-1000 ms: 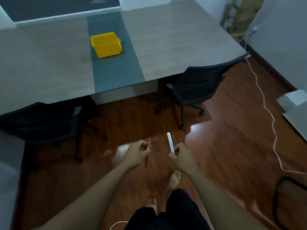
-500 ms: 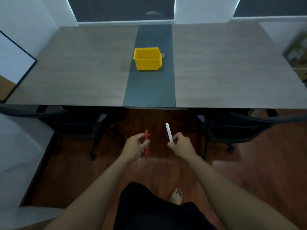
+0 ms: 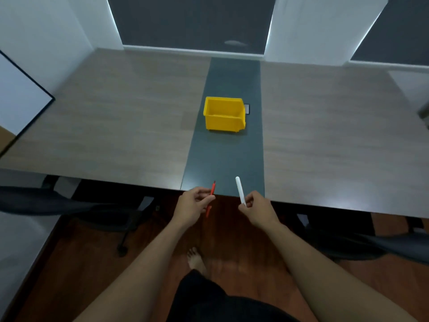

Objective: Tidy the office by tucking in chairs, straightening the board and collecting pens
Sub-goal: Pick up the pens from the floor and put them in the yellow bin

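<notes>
Head view: we look down at a yellow bin (image 3: pixel 224 114) standing on the table's (image 3: pixel 116 117) grey centre strip (image 3: pixel 228 156); its inside looks empty. We read no label or writing on it. Our left hand (image 3: pixel 193 204) pinches a red pen (image 3: pixel 210 199), our right hand (image 3: pixel 256 209) pinches a white pen (image 3: pixel 240 190), both at the table's near edge, well short of the bin. Chairs (image 3: pixel 76 209) sit tucked in either side.
</notes>
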